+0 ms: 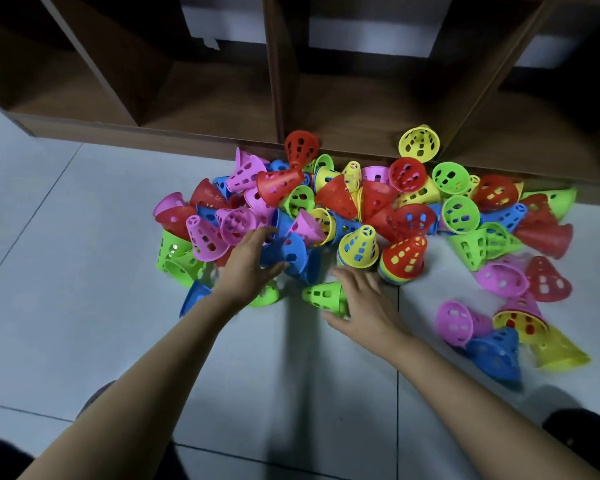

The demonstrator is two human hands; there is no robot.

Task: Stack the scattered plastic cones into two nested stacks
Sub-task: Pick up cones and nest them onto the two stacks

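Note:
Several perforated plastic cones in red, yellow, green, blue and pink lie in a heap [343, 202] on the floor in front of a shelf. Two short nested stacks stand upright side by side, one topped by a yellow cone [358, 249], the other by a red cone [405, 259]. My left hand [248, 268] wraps thumb and fingers around a blue cone [288, 251] at the heap's near edge. My right hand [364, 303] grips the wide end of a green cone [321, 295] lying on its side, just in front of the stacks.
A dark wooden shelf unit [278, 98] with open compartments runs along the back, touching the heap. More loose cones [492, 337] lie at the right. Light floor tiles [84, 237] extend to the left and toward me. My knees show at the bottom corners.

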